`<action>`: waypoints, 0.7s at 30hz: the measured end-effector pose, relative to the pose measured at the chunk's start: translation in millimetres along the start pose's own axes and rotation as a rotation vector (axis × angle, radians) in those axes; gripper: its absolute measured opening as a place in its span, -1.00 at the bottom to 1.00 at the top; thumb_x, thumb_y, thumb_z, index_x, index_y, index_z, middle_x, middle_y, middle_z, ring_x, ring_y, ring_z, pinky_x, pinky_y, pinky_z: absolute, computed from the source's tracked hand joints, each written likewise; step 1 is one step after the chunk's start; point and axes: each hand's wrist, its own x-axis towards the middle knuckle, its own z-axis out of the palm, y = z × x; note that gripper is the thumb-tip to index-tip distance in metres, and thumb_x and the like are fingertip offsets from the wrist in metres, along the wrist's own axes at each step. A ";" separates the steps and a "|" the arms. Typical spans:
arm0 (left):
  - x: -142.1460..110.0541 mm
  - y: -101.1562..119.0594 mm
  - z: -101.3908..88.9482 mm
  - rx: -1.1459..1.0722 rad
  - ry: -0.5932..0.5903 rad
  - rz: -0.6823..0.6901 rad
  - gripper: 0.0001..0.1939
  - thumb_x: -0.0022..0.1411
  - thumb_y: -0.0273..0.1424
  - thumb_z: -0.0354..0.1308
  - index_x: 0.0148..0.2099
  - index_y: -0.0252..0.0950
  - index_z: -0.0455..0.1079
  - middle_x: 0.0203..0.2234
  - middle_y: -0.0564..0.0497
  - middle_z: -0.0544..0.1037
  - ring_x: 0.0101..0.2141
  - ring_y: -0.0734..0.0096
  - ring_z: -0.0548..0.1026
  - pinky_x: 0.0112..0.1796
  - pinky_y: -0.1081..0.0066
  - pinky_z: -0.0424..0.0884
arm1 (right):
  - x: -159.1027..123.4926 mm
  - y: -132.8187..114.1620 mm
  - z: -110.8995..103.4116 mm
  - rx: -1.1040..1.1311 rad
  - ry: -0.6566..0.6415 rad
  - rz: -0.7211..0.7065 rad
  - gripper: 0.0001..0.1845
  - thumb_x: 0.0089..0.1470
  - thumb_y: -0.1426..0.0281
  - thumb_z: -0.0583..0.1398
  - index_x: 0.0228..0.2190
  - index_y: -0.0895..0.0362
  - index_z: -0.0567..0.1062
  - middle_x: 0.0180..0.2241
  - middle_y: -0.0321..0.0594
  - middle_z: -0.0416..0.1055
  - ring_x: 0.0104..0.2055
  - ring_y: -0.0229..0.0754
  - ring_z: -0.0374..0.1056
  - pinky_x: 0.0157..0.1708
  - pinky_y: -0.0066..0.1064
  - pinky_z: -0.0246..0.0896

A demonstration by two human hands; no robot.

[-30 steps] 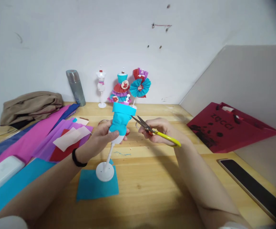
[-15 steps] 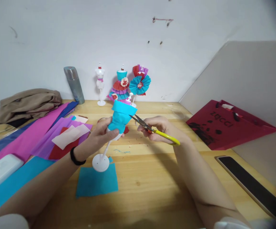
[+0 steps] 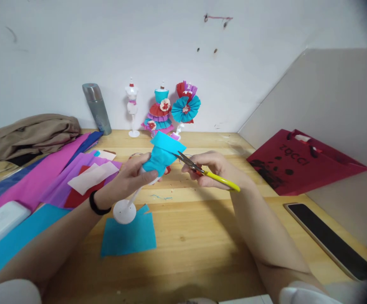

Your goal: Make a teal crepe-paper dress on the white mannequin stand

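"What's in the hands?"

"The left hand (image 3: 134, 172) grips the turquoise-wrapped dress form (image 3: 161, 159) low on its body. Make that the clock's centre. At three, the right hand (image 3: 210, 166) grasps the scissors (image 3: 192, 164), blades parted, tips at the wrap's edge."

"How would the form handle?"

"Light and stiff, I'd guess, but tilted, with its white base (image 3: 124, 212) towards seven. The wrap looks soft and easily creased or torn, so hold low and gently, or by the stem."

"And farther out?"

"A turquoise sheet (image 3: 129, 238) at seven, a ruffled figure (image 3: 161, 112) at twelve, a red bag (image 3: 306, 162) at three."
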 end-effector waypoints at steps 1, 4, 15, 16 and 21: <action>0.0 0.3 -0.9 0.003 -0.004 -0.007 -0.61 0.37 -0.07 0.14 -0.32 -0.30 0.37 -0.40 0.00 0.45 -0.35 0.36 0.39 -0.29 0.34 0.30 | 0.0 -0.1 0.2 -0.003 0.000 -0.010 -0.38 0.09 -0.11 0.29 -0.23 0.24 0.53 -0.52 -0.34 0.32 -0.53 -0.33 0.16 -0.54 -0.45 0.05; -0.4 -0.1 -2.7 -0.003 -0.012 -0.031 -0.62 0.36 -0.07 0.15 -0.30 -0.30 0.38 -0.40 0.01 0.46 -0.35 0.36 0.39 -0.29 0.34 0.30 | 0.0 -2.1 0.8 -0.023 0.004 -0.007 -0.40 0.10 -0.13 0.27 -0.33 0.23 0.51 -0.53 -0.36 0.28 -0.52 -0.34 0.14 -0.54 -0.45 0.01; -0.2 -1.2 -2.2 0.009 -0.019 -0.021 -0.67 0.38 -0.13 0.13 -0.28 -0.30 0.39 -0.38 0.01 0.46 -0.34 0.37 0.39 -0.29 0.35 0.30 | -1.2 -1.8 0.2 -0.043 0.013 -0.012 -0.39 0.10 -0.14 0.26 -0.34 0.21 0.50 -0.52 -0.35 0.27 -0.52 -0.35 0.12 -0.54 -0.45 -0.01; -0.2 -0.9 -2.0 0.000 -0.012 -0.024 -0.68 0.38 -0.14 0.14 -0.27 -0.30 0.39 -0.37 0.01 0.47 -0.33 0.37 0.40 -0.29 0.35 0.30 | -1.8 -0.4 0.1 -0.050 0.016 -0.010 -0.38 0.09 -0.15 0.26 -0.32 0.21 0.50 -0.52 -0.36 0.28 -0.52 -0.35 0.12 -0.54 -0.46 0.00; -0.9 -0.9 -2.0 -0.032 0.025 -0.023 -0.69 0.37 -0.14 0.17 -0.28 -0.29 0.39 -0.36 0.01 0.46 -0.32 0.37 0.42 -0.26 0.35 0.33 | -3.7 2.2 -0.7 -0.045 0.027 0.013 -0.38 0.09 -0.16 0.26 -0.32 0.21 0.51 -0.53 -0.36 0.29 -0.54 -0.36 0.13 -0.55 -0.46 0.01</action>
